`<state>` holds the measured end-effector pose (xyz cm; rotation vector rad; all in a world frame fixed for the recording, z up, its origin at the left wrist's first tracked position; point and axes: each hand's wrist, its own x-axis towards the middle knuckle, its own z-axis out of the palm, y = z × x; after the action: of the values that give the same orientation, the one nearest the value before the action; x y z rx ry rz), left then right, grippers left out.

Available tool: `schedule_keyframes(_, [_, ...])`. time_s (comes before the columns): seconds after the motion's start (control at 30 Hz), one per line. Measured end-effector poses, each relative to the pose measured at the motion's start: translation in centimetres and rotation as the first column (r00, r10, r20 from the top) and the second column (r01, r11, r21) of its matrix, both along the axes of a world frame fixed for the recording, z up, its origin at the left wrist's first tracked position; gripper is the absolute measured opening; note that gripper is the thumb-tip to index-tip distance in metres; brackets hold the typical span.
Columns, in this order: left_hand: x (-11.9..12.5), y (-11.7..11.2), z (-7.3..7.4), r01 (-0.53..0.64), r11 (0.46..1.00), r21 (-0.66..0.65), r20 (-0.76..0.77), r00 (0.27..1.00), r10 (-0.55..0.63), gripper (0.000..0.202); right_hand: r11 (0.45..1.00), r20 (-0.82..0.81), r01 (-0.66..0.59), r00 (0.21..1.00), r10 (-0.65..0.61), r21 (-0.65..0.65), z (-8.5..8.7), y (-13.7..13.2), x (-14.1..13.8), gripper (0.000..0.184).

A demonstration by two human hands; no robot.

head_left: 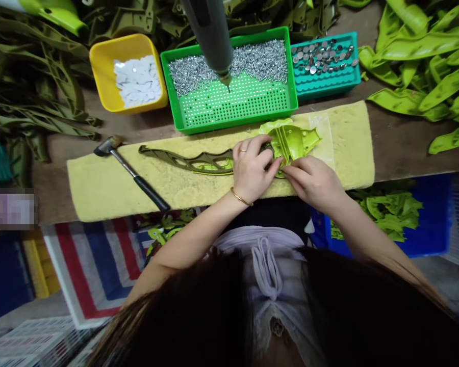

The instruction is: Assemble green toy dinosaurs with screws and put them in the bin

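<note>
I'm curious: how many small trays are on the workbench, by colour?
Yellow tray: 1
Green tray: 1
Teal tray: 1
Total: 3

brown workbench (405, 158) | red-white-blue striped tarp (95, 270) | blue crate (432, 214) | grey floor (455, 290)

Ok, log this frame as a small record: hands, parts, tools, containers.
left hand: fingers on the lime-green plastic part, beside the olive plastic strip
right hand: fingertips on the lime-green plastic part
under parts: yellow pad
tools: small hammer across the pad's left end; electric screwdriver hanging over the green tray
green tray: silver screws, perforated base
teal tray: metal discs
yellow bin: white pieces
</note>
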<state>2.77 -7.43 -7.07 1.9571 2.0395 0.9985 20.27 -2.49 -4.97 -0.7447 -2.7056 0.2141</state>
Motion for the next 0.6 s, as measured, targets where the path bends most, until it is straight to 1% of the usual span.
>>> schedule_keyframes(0.1, [-0.1, 0.0, 0.0, 0.003, 1.000, 0.004, 0.007, 1.000, -0.003, 0.036, 0.998, -0.056, 0.014, 0.998, -0.018, -0.066, 0.0, 0.2, -0.2, 0.019])
schedule_keyframes(0.2, [-0.2, 0.0, -0.2, 0.018, 1.000, 0.006, 0.019, 1.000, -0.018, 0.039, 0.994, 0.023, 0.010, 1.000, -0.008, -0.113, -0.1, 0.4, -0.4, 0.020])
schedule_keyframes(0.27, [-0.4, 0.1, -0.7, 0.026, 0.998, 0.052, 0.007, 1.000, -0.027, 0.042, 0.991, 0.075, 0.024, 0.997, -0.014, -0.130, -0.1, 0.5, -0.6, 0.021])
schedule_keyframes(0.37, [-0.8, 0.2, -1.1, 0.053, 0.986, 0.157, -0.030, 0.998, -0.049, 0.042, 0.990, 0.060, 0.048, 0.997, -0.041, -0.131, 0.0, 0.4, -1.1, 0.018])
schedule_keyframes(0.43, [-1.3, 0.2, -0.9, 0.078, 0.975, 0.209, -0.055, 0.996, -0.068, 0.039, 0.993, 0.027, 0.049, 0.999, -0.046, -0.107, 0.1, 0.1, -1.6, 0.015])
schedule_keyframes(0.53, [-2.1, 0.0, 0.1, 0.111, 0.955, 0.275, -0.106, 0.991, -0.085, 0.034, 0.997, -0.036, 0.040, 0.998, -0.042, -0.061, 0.3, -0.7, -2.4, 0.013])
schedule_keyframes(0.57, [-2.3, -0.2, 0.5, 0.128, 0.950, 0.286, -0.125, 0.988, -0.096, 0.032, 0.995, -0.071, 0.051, 0.996, -0.057, -0.083, 0.4, -0.9, -2.5, 0.013])
schedule_keyframes(0.6, [-2.5, -0.5, 0.8, 0.145, 0.954, 0.260, -0.143, 0.984, -0.111, 0.028, 0.991, -0.106, 0.060, 0.992, -0.073, -0.119, 0.5, -1.0, -2.6, 0.013])
